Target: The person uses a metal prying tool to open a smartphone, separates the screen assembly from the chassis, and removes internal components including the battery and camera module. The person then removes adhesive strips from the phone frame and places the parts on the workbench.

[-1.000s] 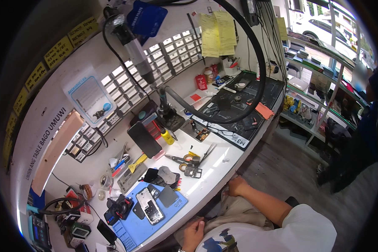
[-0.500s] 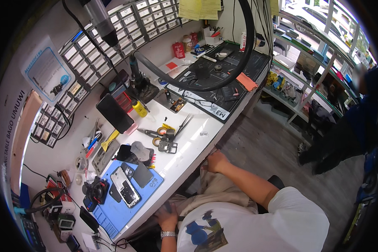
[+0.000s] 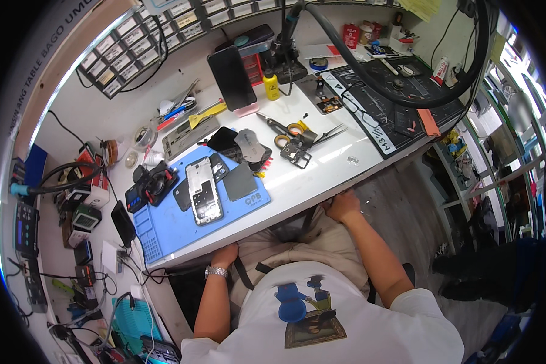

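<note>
My left hand [image 3: 225, 255], with a metal watch at its wrist, is low against the front edge of the white table [image 3: 303, 188]; its fingers are hidden. At the same edge, further right, my right hand [image 3: 344, 207] rests by my lap, fingers mostly out of sight. I see nothing held in either hand. Nearest to them on the tabletop is a blue repair mat [image 3: 171, 233]. On it lie an opened phone housing [image 3: 205, 197], silver and black, and a dark flat panel [image 3: 240, 182]. Behind these are black-handled scissors [image 3: 279, 128] and tweezers [image 3: 330, 134].
A black phone [image 3: 232, 77] leans upright behind a yellow bottle [image 3: 271, 86]. A thick black hose [image 3: 400, 100] arches over the black work mat [image 3: 406, 121] on the right. Cables and a teal tray [image 3: 138, 318] are at lower left. Another person's dark-clothed legs [image 3: 491, 267] stand at right.
My view has swung left and down, so the table appears further right and higher. Both hands stay by the table edge; the left one now sits closer against it. Nothing on the table has visibly moved.
</note>
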`<action>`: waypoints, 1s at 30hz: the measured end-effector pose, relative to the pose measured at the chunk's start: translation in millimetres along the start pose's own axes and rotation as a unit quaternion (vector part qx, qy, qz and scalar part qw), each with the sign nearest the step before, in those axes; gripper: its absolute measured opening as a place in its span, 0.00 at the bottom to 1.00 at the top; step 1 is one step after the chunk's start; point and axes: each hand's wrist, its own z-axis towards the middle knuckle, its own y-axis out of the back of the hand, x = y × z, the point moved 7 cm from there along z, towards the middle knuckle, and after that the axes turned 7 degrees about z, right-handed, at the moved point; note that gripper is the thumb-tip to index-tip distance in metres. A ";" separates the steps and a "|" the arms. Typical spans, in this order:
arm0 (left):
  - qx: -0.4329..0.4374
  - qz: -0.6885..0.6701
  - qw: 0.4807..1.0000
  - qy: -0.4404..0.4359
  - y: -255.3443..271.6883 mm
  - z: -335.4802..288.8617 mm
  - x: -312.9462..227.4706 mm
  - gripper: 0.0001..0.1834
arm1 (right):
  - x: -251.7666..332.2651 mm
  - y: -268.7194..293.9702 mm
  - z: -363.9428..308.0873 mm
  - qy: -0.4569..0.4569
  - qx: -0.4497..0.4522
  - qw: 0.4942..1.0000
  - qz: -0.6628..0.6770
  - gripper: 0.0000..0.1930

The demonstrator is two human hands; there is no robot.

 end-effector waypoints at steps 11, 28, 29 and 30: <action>-0.001 0.033 0.999 -0.006 8.8 -2.8 -77.6 0.39 | 19.9 -2.0 35.2 0.281 -0.316 0.906 -0.013 0.30; -0.072 -0.120 0.990 0.023 2.3 10.2 -19.3 0.37 | -26.7 -8.0 119.4 0.424 -0.320 0.845 -0.064 0.39; -0.063 -0.080 0.995 0.010 5.1 0.6 -27.9 0.40 | -20.2 -3.7 121.4 0.427 -0.309 0.848 -0.061 0.39; 0.006 -0.076 0.993 0.091 0.5 -12.7 -21.4 0.45 | -15.1 1.3 121.2 0.423 -0.305 0.851 -0.061 0.39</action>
